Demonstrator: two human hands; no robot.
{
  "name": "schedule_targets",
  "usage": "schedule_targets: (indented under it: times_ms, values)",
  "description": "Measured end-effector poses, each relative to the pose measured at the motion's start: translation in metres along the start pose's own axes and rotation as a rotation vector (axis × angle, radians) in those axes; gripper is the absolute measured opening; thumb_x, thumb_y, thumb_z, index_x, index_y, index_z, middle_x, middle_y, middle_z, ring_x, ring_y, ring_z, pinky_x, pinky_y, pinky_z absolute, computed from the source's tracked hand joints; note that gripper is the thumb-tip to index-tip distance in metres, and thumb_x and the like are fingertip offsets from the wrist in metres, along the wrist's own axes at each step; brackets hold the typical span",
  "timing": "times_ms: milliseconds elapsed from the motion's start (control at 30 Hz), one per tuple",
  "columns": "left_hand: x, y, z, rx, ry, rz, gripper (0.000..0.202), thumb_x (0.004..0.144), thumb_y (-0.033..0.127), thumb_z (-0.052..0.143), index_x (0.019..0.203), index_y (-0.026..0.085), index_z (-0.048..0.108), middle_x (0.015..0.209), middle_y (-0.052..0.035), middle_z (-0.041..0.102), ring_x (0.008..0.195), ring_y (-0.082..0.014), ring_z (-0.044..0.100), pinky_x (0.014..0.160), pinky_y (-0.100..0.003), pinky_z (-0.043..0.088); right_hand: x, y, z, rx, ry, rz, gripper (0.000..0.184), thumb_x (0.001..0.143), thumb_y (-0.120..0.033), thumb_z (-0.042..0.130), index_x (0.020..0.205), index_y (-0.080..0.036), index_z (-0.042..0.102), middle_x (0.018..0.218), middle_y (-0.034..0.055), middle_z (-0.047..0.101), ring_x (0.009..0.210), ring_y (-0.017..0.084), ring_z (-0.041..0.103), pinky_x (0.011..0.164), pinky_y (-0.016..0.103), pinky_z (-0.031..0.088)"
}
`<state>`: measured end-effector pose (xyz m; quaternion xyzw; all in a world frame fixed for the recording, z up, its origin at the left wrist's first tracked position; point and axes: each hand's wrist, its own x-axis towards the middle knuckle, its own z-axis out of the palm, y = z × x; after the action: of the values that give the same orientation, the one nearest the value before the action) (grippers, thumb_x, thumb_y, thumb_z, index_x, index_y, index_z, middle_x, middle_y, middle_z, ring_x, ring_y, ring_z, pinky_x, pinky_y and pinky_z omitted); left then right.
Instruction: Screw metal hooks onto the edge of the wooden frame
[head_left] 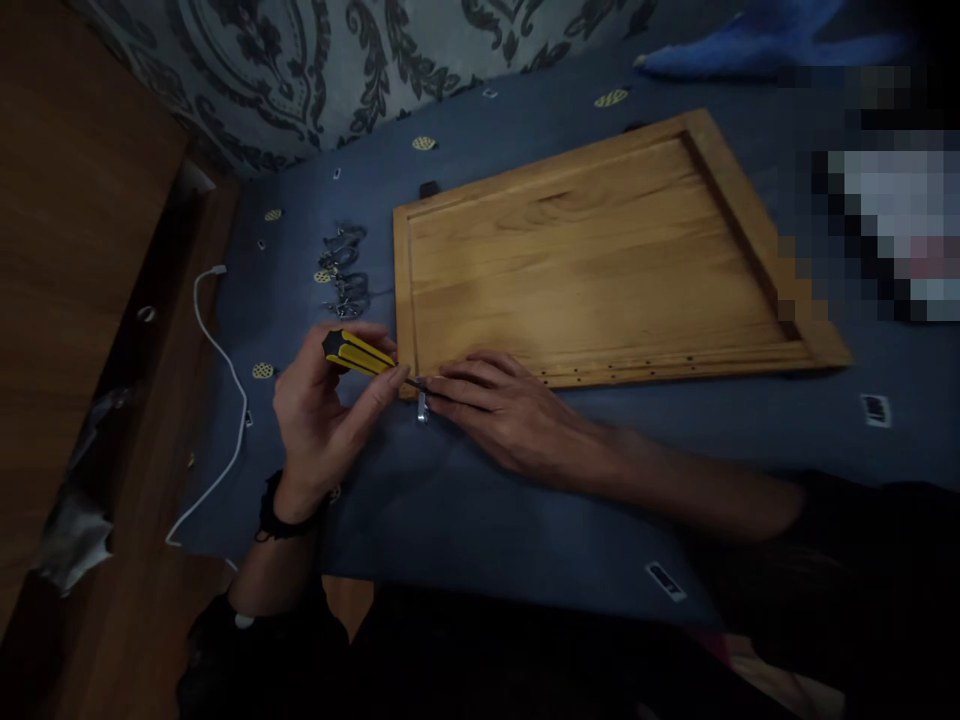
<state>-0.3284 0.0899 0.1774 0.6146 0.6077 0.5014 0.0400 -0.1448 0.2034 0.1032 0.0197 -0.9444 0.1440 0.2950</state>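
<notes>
My left hand (319, 400) is closed around the yellow-and-black handle of a screwdriver (364, 355), thumb along its front. The screwdriver's shaft points right and down to the near left corner of a wooden cabinet door or panel (600, 260). A small shiny metal piece (422, 408) sticks out at that corner, just under the screwdriver's tip. My right hand (510, 410) lies over the panel's near edge with fingers stretched out, fingertips beside the tip. Its thumb is hidden, and I cannot see whether the fingertips touch the metal piece.
Left of the panel lies a bunch of metal hinge-like parts (345, 270) on the dark blue patterned cloth (525, 530). A white cable (232, 370) runs along the cloth's left side by wooden furniture (67, 250). Blue fabric (780, 45) lies at the back right; patterned wall (337, 60) behind.
</notes>
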Motion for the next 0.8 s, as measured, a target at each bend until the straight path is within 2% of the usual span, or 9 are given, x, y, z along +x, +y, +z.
schedule_targets:
  times_ms: [167, 367, 467, 600, 800]
  values:
    - [0.0015, 0.0008, -0.0016, 0.053, 0.042, 0.033, 0.029, 0.082, 0.020, 0.085, 0.107, 0.023, 0.070, 0.093, 0.0022, 0.067, 0.082, -0.0100, 0.067, 0.072, -0.021, 0.056, 0.0019, -0.0003, -0.0012, 0.008, -0.046, 0.027, 0.035, 0.106, -0.015, 0.042, 0.130, -0.015, 0.068, 0.131, 0.0103, 0.074, 0.124, 0.026, 0.062, 0.104, 0.050, 0.050]
    - [0.0009, -0.0015, -0.0018, -0.076, 0.047, -0.026, 0.039, 0.082, 0.023, 0.085, 0.116, 0.024, 0.067, 0.098, 0.0010, 0.068, 0.086, -0.0132, 0.074, 0.082, -0.028, 0.063, 0.0005, 0.0007, -0.0004, 0.025, -0.036, 0.015, 0.034, 0.105, -0.014, 0.044, 0.128, -0.011, 0.069, 0.130, 0.0115, 0.074, 0.122, 0.027, 0.062, 0.106, 0.048, 0.049]
    - [0.0008, -0.0015, -0.0020, -0.073, 0.024, -0.030, 0.036, 0.085, 0.022, 0.082, 0.117, 0.025, 0.067, 0.099, 0.0009, 0.067, 0.088, -0.0125, 0.072, 0.083, -0.027, 0.061, 0.0006, 0.0009, -0.0002, 0.024, -0.053, 0.021, 0.034, 0.105, -0.014, 0.044, 0.129, -0.013, 0.069, 0.130, 0.0109, 0.074, 0.122, 0.026, 0.062, 0.106, 0.049, 0.049]
    - [0.0020, 0.0001, -0.0030, 0.020, 0.000, 0.005, 0.026, 0.085, 0.022, 0.082, 0.109, 0.024, 0.070, 0.096, 0.0012, 0.068, 0.087, -0.0110, 0.066, 0.077, -0.024, 0.055, 0.0018, 0.0008, -0.0007, 0.020, -0.034, 0.013, 0.034, 0.105, -0.014, 0.045, 0.128, -0.013, 0.069, 0.129, 0.0112, 0.074, 0.121, 0.027, 0.063, 0.105, 0.049, 0.050]
    - [0.0032, 0.0023, -0.0028, 0.055, 0.026, 0.035, 0.025, 0.083, 0.022, 0.084, 0.106, 0.023, 0.073, 0.092, 0.0016, 0.069, 0.081, -0.0108, 0.065, 0.073, -0.024, 0.054, 0.0026, 0.0005, -0.0038, 0.037, -0.015, 0.003, 0.034, 0.106, -0.017, 0.042, 0.124, -0.011, 0.070, 0.127, 0.0120, 0.075, 0.121, 0.026, 0.064, 0.104, 0.047, 0.051]
